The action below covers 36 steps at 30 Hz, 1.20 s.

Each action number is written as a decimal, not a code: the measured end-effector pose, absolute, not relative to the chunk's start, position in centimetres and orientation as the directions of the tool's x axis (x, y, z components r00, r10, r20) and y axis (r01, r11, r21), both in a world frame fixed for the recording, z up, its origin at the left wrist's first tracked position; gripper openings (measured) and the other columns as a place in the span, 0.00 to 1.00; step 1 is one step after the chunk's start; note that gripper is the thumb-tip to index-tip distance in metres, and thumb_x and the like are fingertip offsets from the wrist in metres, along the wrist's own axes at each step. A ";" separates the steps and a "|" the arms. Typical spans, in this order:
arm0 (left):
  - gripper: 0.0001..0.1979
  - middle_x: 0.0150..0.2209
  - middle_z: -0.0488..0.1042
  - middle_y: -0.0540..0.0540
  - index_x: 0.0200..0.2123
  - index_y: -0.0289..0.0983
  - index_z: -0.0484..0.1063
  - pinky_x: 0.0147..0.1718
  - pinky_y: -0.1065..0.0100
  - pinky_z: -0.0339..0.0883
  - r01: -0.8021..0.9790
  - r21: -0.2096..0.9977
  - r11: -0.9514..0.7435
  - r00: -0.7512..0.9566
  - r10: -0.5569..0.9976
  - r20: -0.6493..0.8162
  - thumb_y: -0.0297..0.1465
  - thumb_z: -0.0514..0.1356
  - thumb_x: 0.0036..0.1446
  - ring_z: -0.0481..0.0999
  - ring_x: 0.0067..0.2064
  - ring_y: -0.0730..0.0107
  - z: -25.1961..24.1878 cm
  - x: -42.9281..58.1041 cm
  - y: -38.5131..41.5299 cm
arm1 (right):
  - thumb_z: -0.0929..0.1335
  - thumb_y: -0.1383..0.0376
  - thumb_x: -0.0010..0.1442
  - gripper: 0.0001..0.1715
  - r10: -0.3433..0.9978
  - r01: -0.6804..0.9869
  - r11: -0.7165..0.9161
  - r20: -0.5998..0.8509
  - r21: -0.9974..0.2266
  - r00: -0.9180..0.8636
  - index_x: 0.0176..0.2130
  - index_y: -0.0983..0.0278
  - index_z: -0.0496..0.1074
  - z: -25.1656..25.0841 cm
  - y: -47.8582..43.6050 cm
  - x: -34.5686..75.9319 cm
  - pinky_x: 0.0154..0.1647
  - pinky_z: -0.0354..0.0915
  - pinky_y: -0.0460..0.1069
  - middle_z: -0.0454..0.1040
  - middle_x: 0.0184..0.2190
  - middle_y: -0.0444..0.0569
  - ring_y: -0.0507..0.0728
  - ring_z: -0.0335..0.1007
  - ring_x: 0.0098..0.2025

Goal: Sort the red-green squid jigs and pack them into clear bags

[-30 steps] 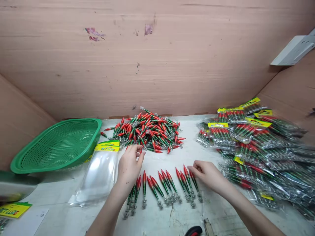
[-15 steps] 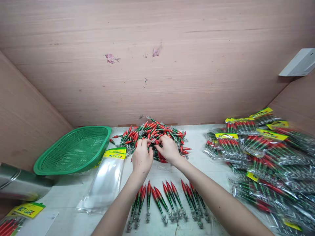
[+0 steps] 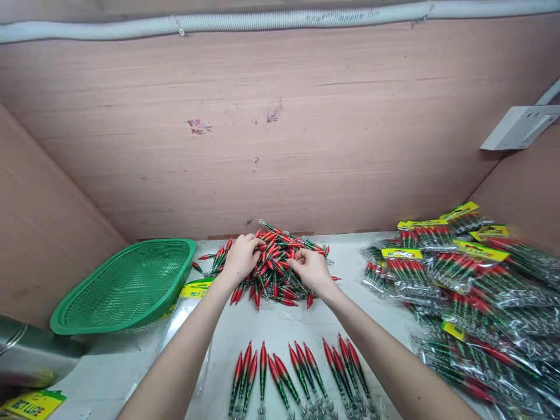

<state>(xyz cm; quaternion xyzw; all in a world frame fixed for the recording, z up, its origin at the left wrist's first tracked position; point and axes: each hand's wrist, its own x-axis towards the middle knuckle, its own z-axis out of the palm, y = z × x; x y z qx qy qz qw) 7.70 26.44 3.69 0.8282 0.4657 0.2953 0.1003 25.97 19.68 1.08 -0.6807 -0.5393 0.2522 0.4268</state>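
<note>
A heap of red and green fishing lures [image 3: 273, 274] with metal hooks lies at the back of the table. At the heap's left side is my left hand [image 3: 242, 256], its thumb and fingers curled around the red end of a lure. My right hand [image 3: 311, 269] is at the right side, thumb and forefinger pinched on another lure; its fingertips partly hide it. Nearer to me, several lures [image 3: 301, 370] lie in small groups, red tips pointing away and hooks towards me.
A green plastic basket [image 3: 59, 321] stands at left, with clear yellow-topped bags [image 3: 186, 306] beside it, partly under my left forearm. A metal cylinder [image 3: 39, 356] is at far left. Packed lure bags [image 3: 468, 303] pile up at right. A wooden wall [image 3: 280, 175] rises behind.
My hands have moved apart over the heap, the left one to the left, the right one slightly right. The camera has tilted up, bringing a white conduit into view.
</note>
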 end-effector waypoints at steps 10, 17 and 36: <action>0.05 0.31 0.76 0.47 0.31 0.38 0.72 0.36 0.64 0.65 0.611 0.709 -0.353 0.064 0.914 0.400 0.32 0.58 0.49 0.72 0.31 0.64 4.2 6.3 28.8 | 0.66 0.58 0.52 0.13 0.962 0.259 -0.037 0.035 -0.965 0.270 0.23 0.60 0.59 1.7 19.9 28.0 0.16 0.51 0.45 0.61 0.12 0.35 0.49 0.57 0.10; 0.05 0.27 0.74 0.52 0.30 0.36 0.72 0.36 0.66 0.66 0.433 0.869 -0.239 -0.050 0.956 0.288 0.31 0.63 0.51 0.72 0.30 0.70 4.6 5.0 28.8 | 0.69 0.55 0.47 0.17 0.966 0.130 0.014 0.047 -0.991 0.253 0.23 0.60 0.59 2.3 18.3 28.2 0.16 0.47 0.44 0.56 0.09 0.33 0.48 0.55 0.10; 0.19 0.30 0.75 0.47 0.39 0.35 0.77 0.33 0.71 0.65 -0.248 0.915 0.319 0.319 0.918 -0.233 0.41 0.67 0.46 0.70 0.30 0.74 3.4 7.8 14.4 | 0.74 0.53 0.50 0.19 0.998 -0.393 -0.060 -0.045 -0.917 -0.047 0.34 0.64 0.70 3.5 10.3 28.7 0.24 0.63 0.44 0.69 0.29 0.45 0.50 0.66 0.28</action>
